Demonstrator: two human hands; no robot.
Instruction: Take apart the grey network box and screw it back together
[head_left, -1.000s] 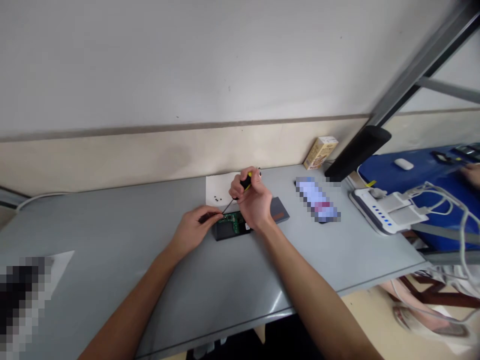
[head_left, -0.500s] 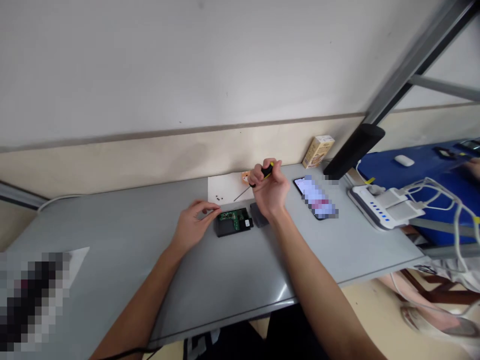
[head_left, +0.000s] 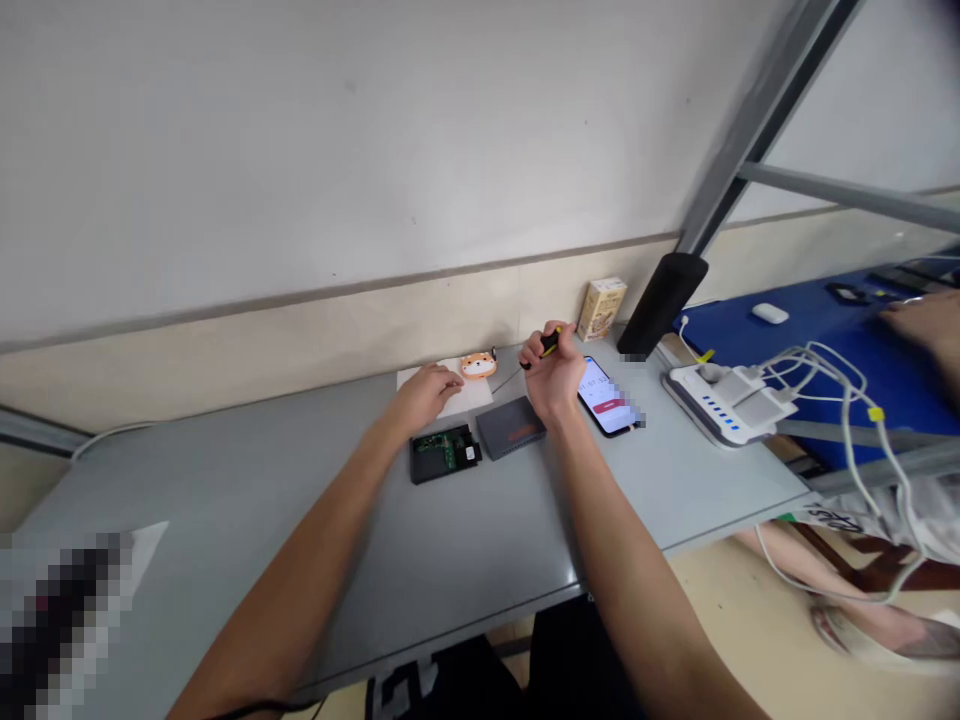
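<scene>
Here, right hand (head_left: 556, 378) clasps a black-yellow screwdriver (head_left: 551, 343); left hand (head_left: 423, 398) half-curled, hold unclear.

Soft, muted light; small glare on front edge of grey desk (head_left: 480, 550); lower left pixelated.

Desk (head_left: 450, 560): smooth grey, semi-gloss, highlight on near edge. Screwdriver (head_left: 550, 343): black/yellow plastic-looking handle, thin metal shaft. Open case (head_left: 427, 468): matt black, plastic-looking, green circuit board (head_left: 450, 450) inside. Grey cover (head_left: 512, 428) to its right: matt. Far side: flat white paper (head_left: 472, 400). Right: glossy phone screen (head_left: 600, 385), smooth white plastic power strip (head_left: 720, 405), printed cardboard-look carton (head_left: 602, 308), grey metal frame (head_left: 757, 130).
</scene>
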